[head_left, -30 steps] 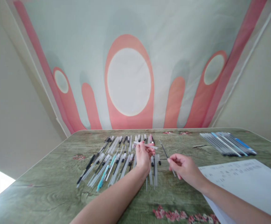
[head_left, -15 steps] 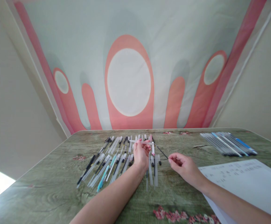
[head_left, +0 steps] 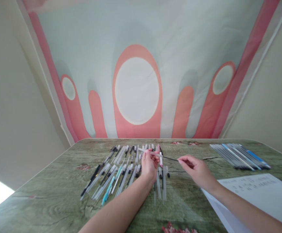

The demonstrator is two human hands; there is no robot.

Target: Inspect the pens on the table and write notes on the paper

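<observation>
My left hand (head_left: 149,166) is closed around a clear pen barrel (head_left: 156,154), held crosswise above the middle of the table. Between the thumb and fingertips of my right hand (head_left: 197,171) is the end of a thin dark pen refill (head_left: 170,158). It stretches left, its far tip at or very near the barrel's right end; whether it is inside I cannot tell. Just beyond my left fingers is a white-and-pink pen part (head_left: 161,159). Below that hand lie clear barrels (head_left: 164,184) with dark pieces, partly hidden by my wrist.
Several disassembled pens lie in two rows, with a turquoise pen (head_left: 108,191) at the front left. A row of pens (head_left: 239,157) lies at the back right. White paper with writing (head_left: 257,197) is under my right forearm. The wood-patterned table (head_left: 55,181) meets a printed backdrop (head_left: 137,129).
The refill has swung from a steep slant to nearly level, lining up with the barrel. My right hand has risen relative to the left. The view has tilted slightly upward.
</observation>
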